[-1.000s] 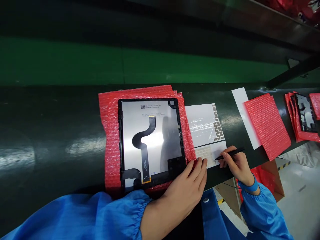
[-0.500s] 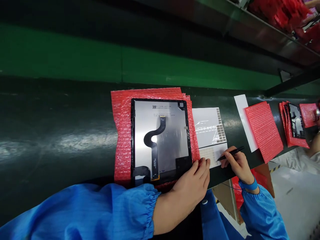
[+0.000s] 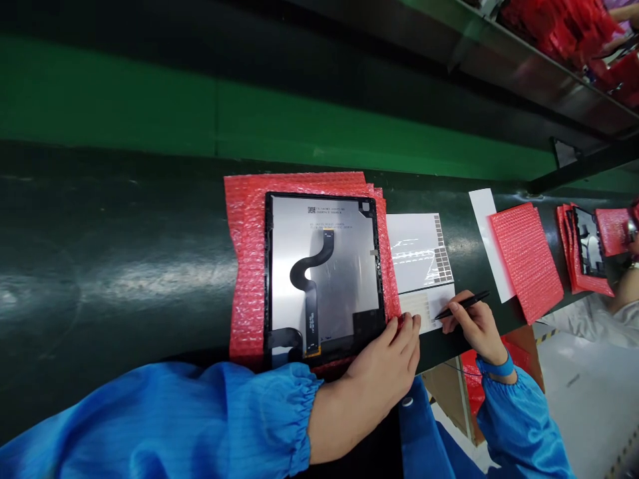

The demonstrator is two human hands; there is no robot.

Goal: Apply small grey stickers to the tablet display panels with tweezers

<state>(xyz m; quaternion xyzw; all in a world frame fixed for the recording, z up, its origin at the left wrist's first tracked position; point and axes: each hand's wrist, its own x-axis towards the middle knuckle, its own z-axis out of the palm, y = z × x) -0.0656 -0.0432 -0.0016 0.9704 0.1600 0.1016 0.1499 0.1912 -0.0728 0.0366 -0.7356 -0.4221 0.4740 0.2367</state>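
In front of me a display panel (image 3: pixel 344 273) lies back side up, with a curved black flex cable (image 3: pixel 311 306) on its silver back. Several red bubble-wrap bags (image 3: pixel 244 266) are stacked beneath it. My left hand (image 3: pixel 382 362) rests with its fingers stretched out over the panel's lower right corner and the edge of the bags. My right hand (image 3: pixel 474 326) pinches black tweezers (image 3: pixel 462 305), a slim pointed tool, whose tip is at a white sheet of small stickers (image 3: pixel 426 309). A second sticker sheet (image 3: pixel 417 246) lies just behind it, with small grey squares along its right edge.
To the right lie a white strip (image 3: pixel 492 239) and a red bubble-wrap bag (image 3: pixel 528 259). Farther along, another panel (image 3: pixel 590 243) sits on red bags near a co-worker's arm (image 3: pixel 628 289). A metal shelf (image 3: pixel 529 73) with red bags runs above the green bench.
The view has shifted slightly. Both hands keep their places, the left at the panel's corner and the right with the tweezers at the sticker sheet.
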